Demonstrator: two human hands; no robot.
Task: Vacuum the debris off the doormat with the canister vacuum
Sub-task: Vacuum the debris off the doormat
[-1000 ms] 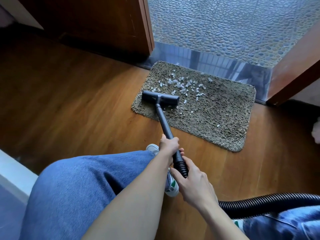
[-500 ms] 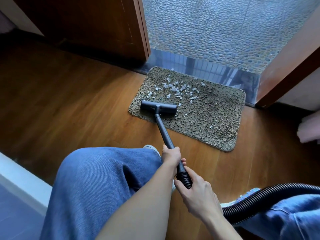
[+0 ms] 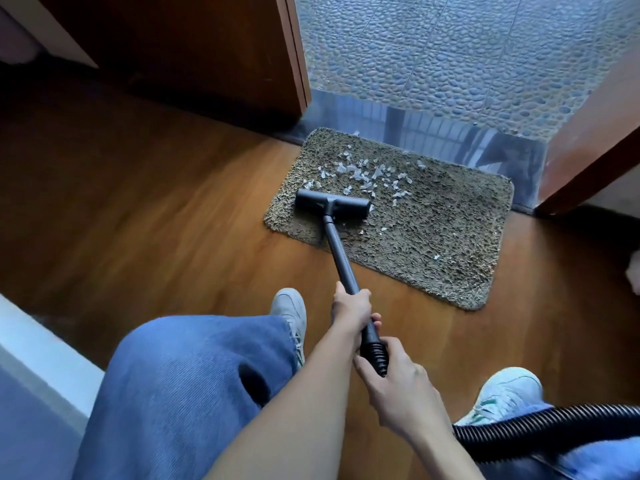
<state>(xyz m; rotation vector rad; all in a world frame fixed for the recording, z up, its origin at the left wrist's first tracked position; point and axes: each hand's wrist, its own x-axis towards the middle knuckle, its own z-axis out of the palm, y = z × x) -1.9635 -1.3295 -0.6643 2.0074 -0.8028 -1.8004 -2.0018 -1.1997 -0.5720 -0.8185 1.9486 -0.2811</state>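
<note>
A shaggy olive doormat [image 3: 436, 223] lies on the wooden floor before a doorway. White paper scraps [image 3: 367, 174] are scattered over its far left part, with a few stray bits nearer. The black floor nozzle [image 3: 332, 204] of the vacuum sits on the mat's left near part, just short of the scraps. Its black wand [image 3: 341, 258] slants back to me. My left hand [image 3: 351, 311] grips the wand. My right hand [image 3: 394, 382] holds the ribbed cuff just behind it. The corrugated hose [image 3: 540, 427] runs off to the right; the canister is out of view.
A wooden door [image 3: 194, 53] stands open at the left of the doorway, and a wooden frame [image 3: 588, 157] rises on the right. Pebbled tile [image 3: 450, 53] lies beyond a shiny threshold [image 3: 433, 133]. My jeans knee [image 3: 194, 386] and white sneakers [image 3: 291, 310] fill the foreground.
The nozzle has slid a little toward the mat's near left edge, away from the scraps. My head view has shifted, and both hands keep their hold on the wand.
</note>
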